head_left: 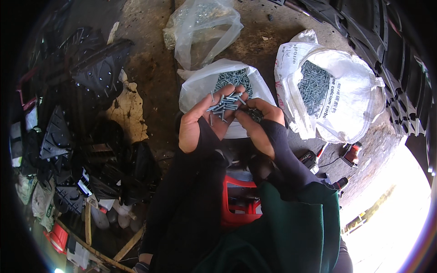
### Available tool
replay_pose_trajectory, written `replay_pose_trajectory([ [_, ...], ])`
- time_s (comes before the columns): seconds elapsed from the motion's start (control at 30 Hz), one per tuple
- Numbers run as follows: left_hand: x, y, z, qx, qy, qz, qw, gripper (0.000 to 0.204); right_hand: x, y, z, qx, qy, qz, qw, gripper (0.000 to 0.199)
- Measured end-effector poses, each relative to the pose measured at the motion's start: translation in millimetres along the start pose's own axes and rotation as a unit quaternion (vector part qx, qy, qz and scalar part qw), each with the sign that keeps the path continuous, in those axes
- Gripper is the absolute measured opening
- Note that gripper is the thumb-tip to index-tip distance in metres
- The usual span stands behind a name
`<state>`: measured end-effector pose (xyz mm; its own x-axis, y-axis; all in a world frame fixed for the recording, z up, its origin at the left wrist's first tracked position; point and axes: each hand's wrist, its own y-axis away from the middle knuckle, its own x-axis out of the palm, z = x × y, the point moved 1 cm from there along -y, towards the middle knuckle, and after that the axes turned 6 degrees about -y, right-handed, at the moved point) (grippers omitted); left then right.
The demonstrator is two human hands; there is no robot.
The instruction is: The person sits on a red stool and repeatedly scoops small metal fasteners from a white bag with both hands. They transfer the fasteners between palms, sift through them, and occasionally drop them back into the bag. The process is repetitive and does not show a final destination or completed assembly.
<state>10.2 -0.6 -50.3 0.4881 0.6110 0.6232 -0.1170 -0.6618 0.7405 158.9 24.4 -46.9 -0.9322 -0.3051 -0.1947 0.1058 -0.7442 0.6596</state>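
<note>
My left hand [192,129] is cupped palm up, with a small pile of silvery screws [224,107] lying across the palm and fingers. A few screws stick out past its edge. Close against it on the right, my right hand [260,134] has its fingers and thumb curled together, their tips at the side of the pile. Small dark metal bits show in the hollow of that hand, too small to name. Just beyond both hands stands an open clear plastic bag [193,94] with many similar screws [231,78] inside.
To the right is an open white woven sack [353,107] of screws. A limp clear bag [207,29] lies farther off. Power tools [309,160] rest at the right, a red plastic stool [227,214] below my hands. Black plastic parts [102,68] crowd the left; others are stacked at upper right.
</note>
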Motion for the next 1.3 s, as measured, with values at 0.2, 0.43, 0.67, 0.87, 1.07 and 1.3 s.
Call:
replay_pose_trajectory([
  [0.2, 9, 3, -12, -0.011, 0.075, -0.003, 0.997, 0.043, -7, 1, -3, 0.007, -0.087, 0.004, 0.996, 0.018],
  [0.43, 94, 16, -31, -0.011, -0.125, 0.215, 0.968, 0.050, 4, 0, -16, 0.017, -0.020, 0.087, 0.996, 0.027],
  [0.67, 143, 15, 4, -0.005, -0.439, 0.218, 0.872, 0.061, 3, 2, -20, -0.084, -0.001, 0.074, 0.994, 0.021],
  [0.87, 61, 2, -27, 0.245, -0.412, 0.053, 0.876, 0.048, -7, 3, 0, 0.065, -0.185, 0.115, 0.974, 0.018],
  [1.07, 0, 2, -2, -0.026, -0.289, -0.028, 0.956, 0.040, -12, 12, 13, -0.089, -0.134, 0.083, 0.984, 0.016],
  [1.3, 5, 5, -3, -0.109, -0.160, 0.012, 0.981, 0.038, -21, 17, 27, -0.135, -0.052, 0.125, 0.982, 0.019],
])
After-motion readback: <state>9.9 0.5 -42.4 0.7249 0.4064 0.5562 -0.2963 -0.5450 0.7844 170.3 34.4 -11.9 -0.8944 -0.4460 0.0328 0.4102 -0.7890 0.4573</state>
